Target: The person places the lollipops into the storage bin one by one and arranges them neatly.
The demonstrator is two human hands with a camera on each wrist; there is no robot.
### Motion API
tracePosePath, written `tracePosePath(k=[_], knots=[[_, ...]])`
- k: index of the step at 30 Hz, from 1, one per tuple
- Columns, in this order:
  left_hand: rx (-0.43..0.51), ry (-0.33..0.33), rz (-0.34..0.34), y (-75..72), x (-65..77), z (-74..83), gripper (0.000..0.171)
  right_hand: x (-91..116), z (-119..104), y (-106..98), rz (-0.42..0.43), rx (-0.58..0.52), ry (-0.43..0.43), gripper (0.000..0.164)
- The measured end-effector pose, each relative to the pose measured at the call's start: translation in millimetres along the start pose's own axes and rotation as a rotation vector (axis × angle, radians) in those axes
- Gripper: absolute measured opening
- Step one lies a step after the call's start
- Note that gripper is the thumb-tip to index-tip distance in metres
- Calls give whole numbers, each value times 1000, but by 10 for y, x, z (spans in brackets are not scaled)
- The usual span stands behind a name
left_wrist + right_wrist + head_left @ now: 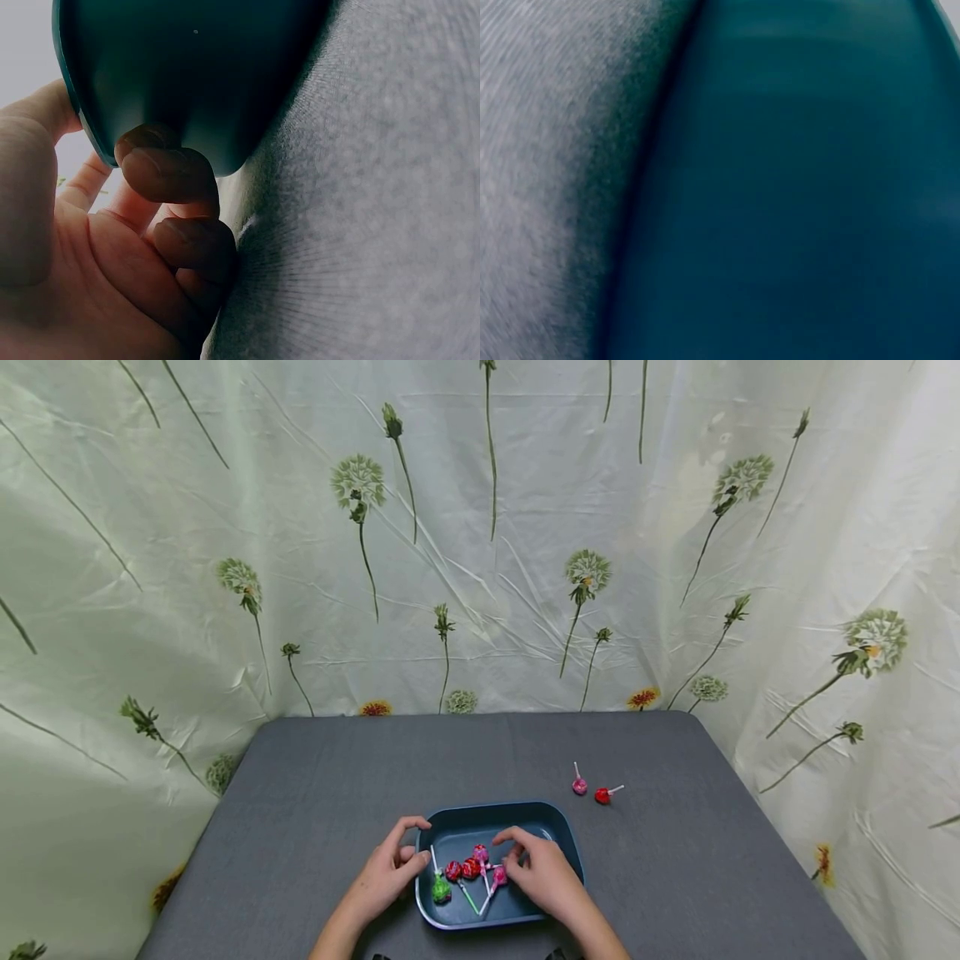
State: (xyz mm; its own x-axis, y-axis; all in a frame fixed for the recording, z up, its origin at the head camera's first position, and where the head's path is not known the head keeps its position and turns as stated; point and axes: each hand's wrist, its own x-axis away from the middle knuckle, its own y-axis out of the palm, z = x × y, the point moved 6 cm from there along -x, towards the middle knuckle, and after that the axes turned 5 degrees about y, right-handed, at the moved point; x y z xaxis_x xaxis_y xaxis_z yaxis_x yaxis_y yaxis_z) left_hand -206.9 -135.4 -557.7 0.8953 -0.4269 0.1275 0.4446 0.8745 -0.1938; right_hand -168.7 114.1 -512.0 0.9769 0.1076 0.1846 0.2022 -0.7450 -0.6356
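Observation:
A dark blue tray (517, 920) lies on the table with several wrapped lollipops in it. Among them are a green lollipop (441, 890), a red lollipop (470, 868) and a pink lollipop (499, 876). My left hand (384, 870) holds the tray's left rim; in the left wrist view, bent fingers (169, 174) touch its outer wall. Over the tray's right half is my right hand (543, 870), thumb and forefinger bent and apart, close to the pink lollipop. In the right wrist view the tray's side (780, 187) fills most of the picture, and the hand is out of sight.
Beyond the tray's far right corner, a second pink lollipop (580, 786) and another red lollipop (603, 796) lie on the grey table (337, 785). A flower-patterned curtain (480, 585) hangs behind the table and along both sides.

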Motion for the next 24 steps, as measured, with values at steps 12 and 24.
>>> tracePosePath(k=[12, 24], knots=[[4, -1, -6, -3, -8, -16, 47, 41, -33, -195, 135, -197, -14, 23], [-16, -5, 2, -10, -28, -53, 46, 33, -1, -426, 242, -234, 30, 20]])
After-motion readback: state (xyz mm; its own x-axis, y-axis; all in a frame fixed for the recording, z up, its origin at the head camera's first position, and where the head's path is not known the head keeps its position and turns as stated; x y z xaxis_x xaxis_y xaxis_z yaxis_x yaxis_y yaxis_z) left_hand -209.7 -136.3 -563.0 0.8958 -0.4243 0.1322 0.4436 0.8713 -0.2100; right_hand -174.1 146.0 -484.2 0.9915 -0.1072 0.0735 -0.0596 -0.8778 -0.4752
